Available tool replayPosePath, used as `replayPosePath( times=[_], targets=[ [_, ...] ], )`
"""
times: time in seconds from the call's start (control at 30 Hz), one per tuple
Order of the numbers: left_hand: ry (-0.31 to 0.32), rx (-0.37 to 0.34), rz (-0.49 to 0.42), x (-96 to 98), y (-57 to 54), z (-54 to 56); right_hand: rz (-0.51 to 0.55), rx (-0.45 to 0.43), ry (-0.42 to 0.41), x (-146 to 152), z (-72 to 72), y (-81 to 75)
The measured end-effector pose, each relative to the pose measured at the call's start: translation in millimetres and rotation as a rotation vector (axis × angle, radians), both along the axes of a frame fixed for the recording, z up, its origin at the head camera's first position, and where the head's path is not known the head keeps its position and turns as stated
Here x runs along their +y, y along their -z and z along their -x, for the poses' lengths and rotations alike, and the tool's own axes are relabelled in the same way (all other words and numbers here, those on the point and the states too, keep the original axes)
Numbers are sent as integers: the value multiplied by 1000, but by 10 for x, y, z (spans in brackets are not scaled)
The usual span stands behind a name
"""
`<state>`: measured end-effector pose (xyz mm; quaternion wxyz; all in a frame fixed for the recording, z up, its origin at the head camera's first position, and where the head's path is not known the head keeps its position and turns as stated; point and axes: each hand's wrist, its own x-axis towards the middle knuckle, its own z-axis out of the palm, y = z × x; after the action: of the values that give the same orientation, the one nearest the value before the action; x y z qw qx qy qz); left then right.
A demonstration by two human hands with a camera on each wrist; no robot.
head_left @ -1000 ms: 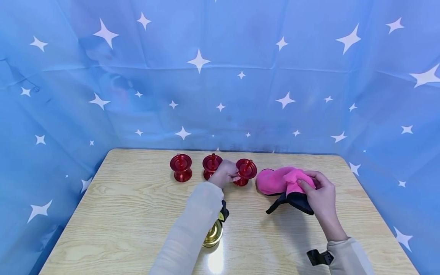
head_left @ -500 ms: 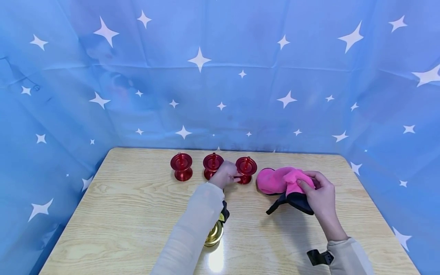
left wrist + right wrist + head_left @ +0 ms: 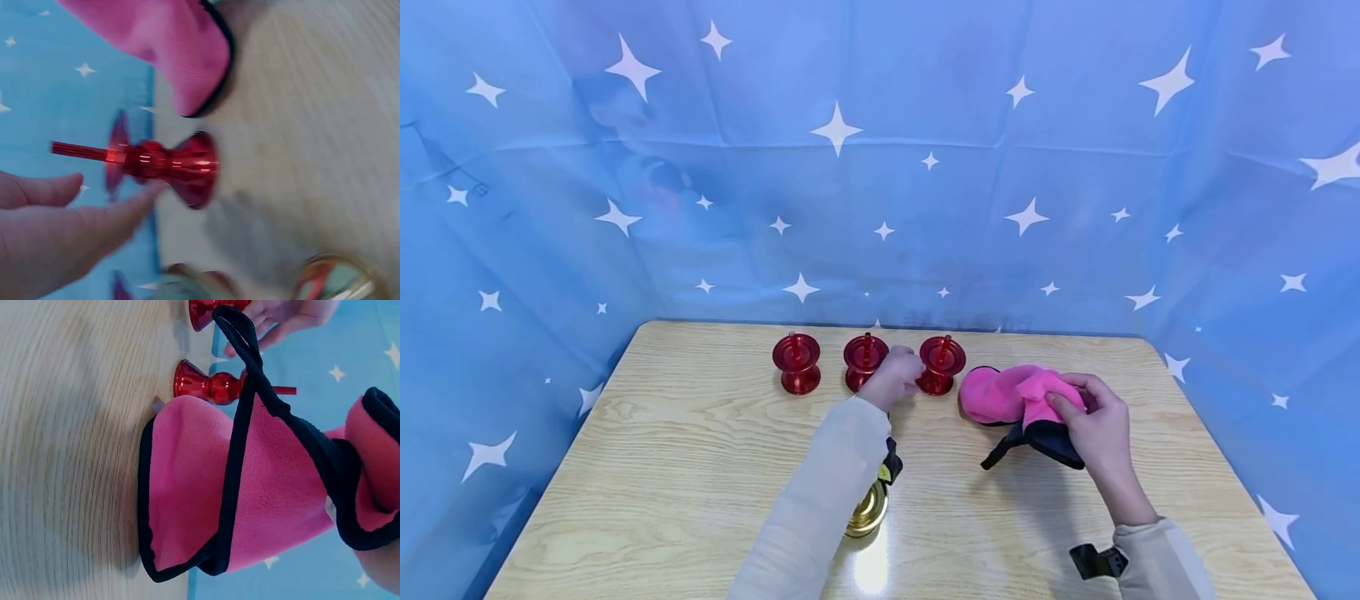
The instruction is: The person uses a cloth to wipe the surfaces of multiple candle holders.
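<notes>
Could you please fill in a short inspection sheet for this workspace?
Surface: light wood-grain table with a bright reflection.
Job's things: three red stands, upright in a row; pink fabric piece with black trim.
Clutter: gold-coloured object, partly hidden by the left sleeve.
Hands: left hand beside the rightmost red stand, contact unclear; right hand grips the pink fabric piece.
Cables: nothing seen.
Surroundings: blue backdrop with white stars, creased.

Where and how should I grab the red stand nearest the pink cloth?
Best guess: pinch the narrow waist of the red stand from the left, where the left hand is. It stands upright, its waist slimmer than the wide dish above and flared base below, and the pink cloth sits close on its right.
</notes>
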<state>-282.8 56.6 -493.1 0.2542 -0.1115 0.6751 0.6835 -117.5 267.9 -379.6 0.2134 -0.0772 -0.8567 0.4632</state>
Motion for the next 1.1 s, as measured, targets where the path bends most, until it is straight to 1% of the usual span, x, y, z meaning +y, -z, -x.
replayPosePath(
  times=[0.03, 0.07, 0.1, 0.17, 0.2, 0.23, 0.27, 0.37, 0.47, 0.53, 0.6, 0.67, 0.73, 0.87, 0.97, 1.1],
  targets=[
    [4, 36, 15, -39, -92, -26, -6, 0, -1, 3, 0, -4],
    [1, 45, 39, -70, -271, -89, -11, -1, -4, 5, -2, -9],
    [-2, 58, 50, -109, -474, -172, -14, -1, -5, 9, -1, -12],
    [10, 101, 70, -172, -828, -312, -20, -1, -7, 21, -2, -16],
    [17, 114, 58, -211, -985, -368, -23, -2, -6, 26, -1, -17],
    [20, 128, 39, -248, -1109, -404, -27, -3, -5, 32, -2, -17],
    [22, 116, 34, -286, -1311, -482, -28, -4, -5, 35, -2, -16],
    [35, 148, -34, -423, -1582, -543, -30, -8, -6, 46, -1, -15],
    [40, 175, -100, -567, -1780, -589, -29, -9, -10, 50, 0, -17],
    [44, 193, -135, -656, -1865, -622, -29, -7, -14, 50, 1, -17],
    [48, 218, -150, -743, -1911, -656, -26, -3, -18, 51, 0, -17],
    [53, 241, -145, -825, -1922, -693, -26, 1, -24, 53, 0, -17],
    [59, 270, -124, -899, -1907, -742, -28, 4, -32, 55, -2, -16],
    [72, 313, -69, -1021, -1799, -857, -46, -2, -47, 65, -10, -7],
    [84, 327, -25, -1110, -1678, -954, -52, -7, -59, 77, -16, 1],
    [87, 329, 11, -1248, -1497, -1071, -55, -6, -70, 94, -22, 10]
  ],
)
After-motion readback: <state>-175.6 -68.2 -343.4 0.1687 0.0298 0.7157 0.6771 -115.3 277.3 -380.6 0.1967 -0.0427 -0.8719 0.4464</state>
